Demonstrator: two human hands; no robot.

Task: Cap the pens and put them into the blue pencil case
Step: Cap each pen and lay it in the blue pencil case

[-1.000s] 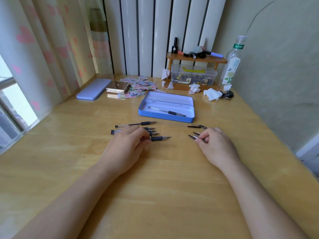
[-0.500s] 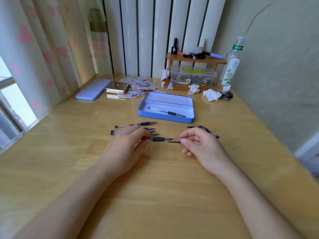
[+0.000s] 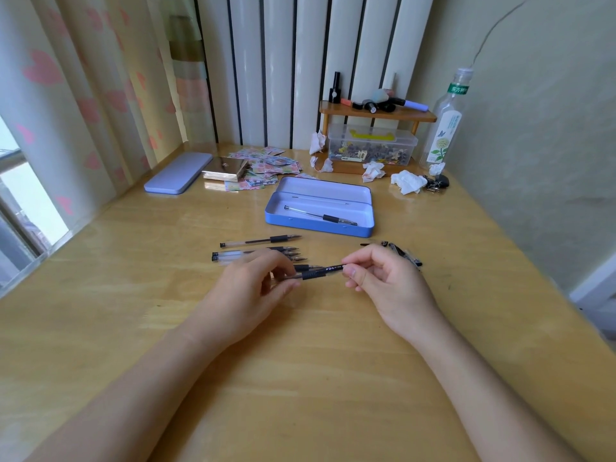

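The open blue pencil case (image 3: 318, 225) lies at mid-table with one capped pen (image 3: 320, 215) inside. My left hand (image 3: 248, 291) grips the barrel of a black-grip pen (image 3: 313, 274), lifted slightly off the table. My right hand (image 3: 383, 278) pinches the cap (image 3: 333, 269) that sits on that pen's tip end. Several uncapped pens (image 3: 260, 250) lie in a row just beyond my left hand, tips pointing right. Loose caps (image 3: 401, 253) lie behind my right hand, partly hidden by it.
The case's lilac lid (image 3: 178, 177) rests at the left by the curtain. Stickers and a gold box (image 3: 226, 169) lie behind the case. A wooden shelf (image 3: 376, 115), a clear storage box (image 3: 371, 148), crumpled tissues (image 3: 408, 181) and a bottle (image 3: 445, 128) crowd the back right.
My right hand picked a cap from the pile and carried it left to the pen. My left hand lifted the pen, and the cap now sits over its tip.
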